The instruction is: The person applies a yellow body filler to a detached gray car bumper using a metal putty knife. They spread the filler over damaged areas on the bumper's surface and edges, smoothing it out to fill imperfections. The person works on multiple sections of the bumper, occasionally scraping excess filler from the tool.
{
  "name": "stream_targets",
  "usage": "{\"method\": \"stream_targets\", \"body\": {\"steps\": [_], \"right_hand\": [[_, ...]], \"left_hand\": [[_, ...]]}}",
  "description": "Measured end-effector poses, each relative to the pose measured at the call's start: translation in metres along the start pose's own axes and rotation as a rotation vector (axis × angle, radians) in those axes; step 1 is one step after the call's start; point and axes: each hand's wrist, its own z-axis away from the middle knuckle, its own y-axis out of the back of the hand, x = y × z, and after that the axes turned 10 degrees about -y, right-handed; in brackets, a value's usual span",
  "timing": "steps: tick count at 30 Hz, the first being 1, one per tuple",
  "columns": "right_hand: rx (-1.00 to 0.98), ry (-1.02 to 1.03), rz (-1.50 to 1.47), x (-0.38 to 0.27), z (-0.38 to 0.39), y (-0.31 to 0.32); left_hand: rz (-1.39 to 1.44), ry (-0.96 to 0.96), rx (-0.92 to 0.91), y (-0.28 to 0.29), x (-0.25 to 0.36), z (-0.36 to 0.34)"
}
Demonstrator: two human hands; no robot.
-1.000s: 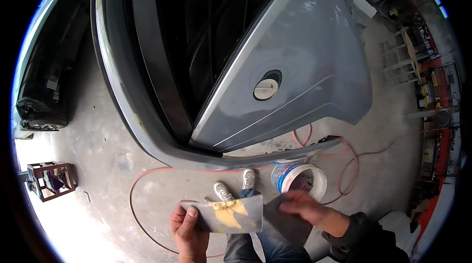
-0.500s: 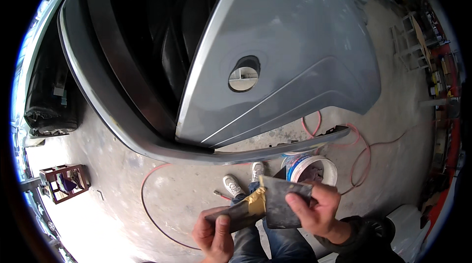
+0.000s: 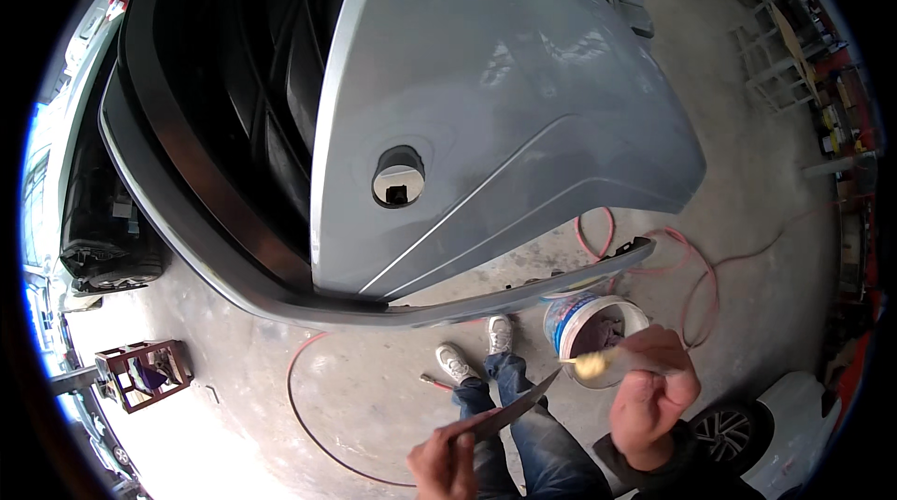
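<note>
My left hand (image 3: 445, 464) is closed around one end of a dark putty spreader (image 3: 512, 409), whose thin blade points up and to the right over my legs. My right hand (image 3: 654, 397) is closed on a second spreader (image 3: 640, 362), blurred and seen nearly edge-on. A lump of yellow putty (image 3: 590, 365) sits on this spreader's left end. The two tools are apart. In front of me is a grey car bumper (image 3: 505, 126) with a round hole and a long lower lip (image 3: 448, 315).
Just beyond my right hand stands a white and blue bucket (image 3: 563, 324) with cloth inside. A red hose (image 3: 707, 313) curls across the concrete floor. A small brown frame stand (image 3: 142, 374) is at left, a car wheel (image 3: 727, 435) at lower right, and shelves (image 3: 846, 126) line the right side.
The two spreaders have separated. My right hand has turned and moved right, and the putty is now on its spreader. My left hand has moved slightly right and down. The view has shifted.
</note>
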Motion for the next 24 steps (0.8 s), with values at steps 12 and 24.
{"method": "stream_targets", "body": {"steps": [12,24], "right_hand": [[-0.997,-0.493,-0.342,0.026,-0.015,0.017],[-0.587,-0.9,-0.364,0.111,0.039,0.064]], "left_hand": [[0.167,0.08,0.274,0.011,-0.003,-0.019],[0.346,0.077,0.399,0.011,-0.038,-0.032]]}}
